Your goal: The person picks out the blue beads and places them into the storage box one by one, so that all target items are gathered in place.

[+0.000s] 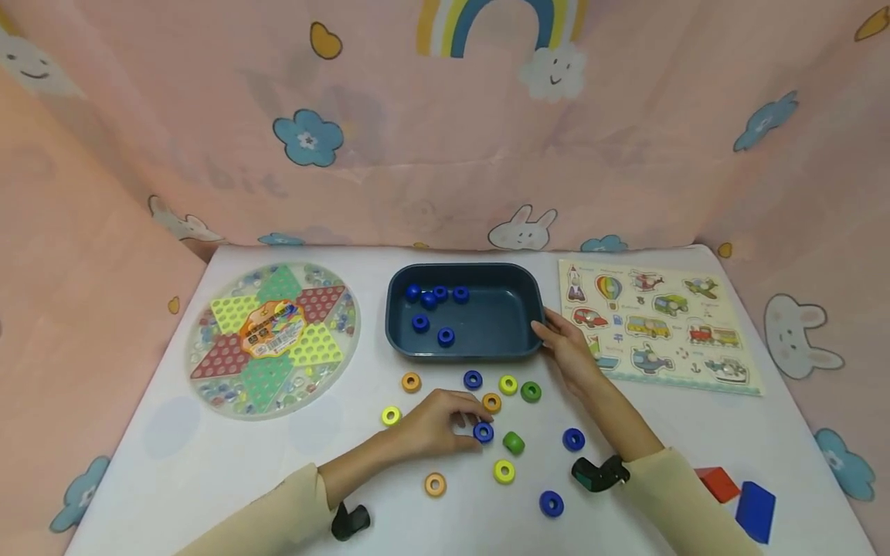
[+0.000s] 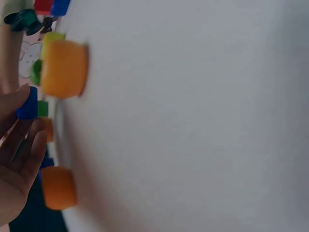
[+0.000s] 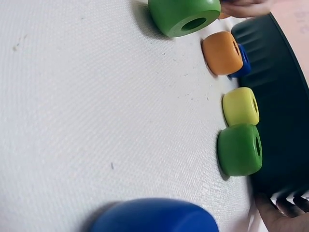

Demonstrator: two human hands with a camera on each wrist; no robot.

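Between thumb and fingers my left hand [image 1: 434, 423] pinches a blue ring bead [image 1: 483, 432], seen also as a blue bead [image 2: 28, 103] at the fingertips in the left wrist view. My right hand [image 1: 568, 347] holds the right end of a dark blue tray [image 1: 501, 351], thumb over its rim. Several blue beads [image 1: 446, 337] lie in the tray's left half. Around my left hand on the white table are an orange bead [image 1: 491, 403], a tipped green bead [image 1: 514, 442] and a yellow bead [image 1: 504, 471].
A round Chinese checkers board [image 1: 278, 340] with marbles lies at the left. At the right is a picture puzzle board [image 1: 653, 328]. A red block [image 1: 718, 485] and a blue block [image 1: 755, 511] lie at the front right. More beads, such as a blue one [image 1: 552, 504], are scattered nearby.
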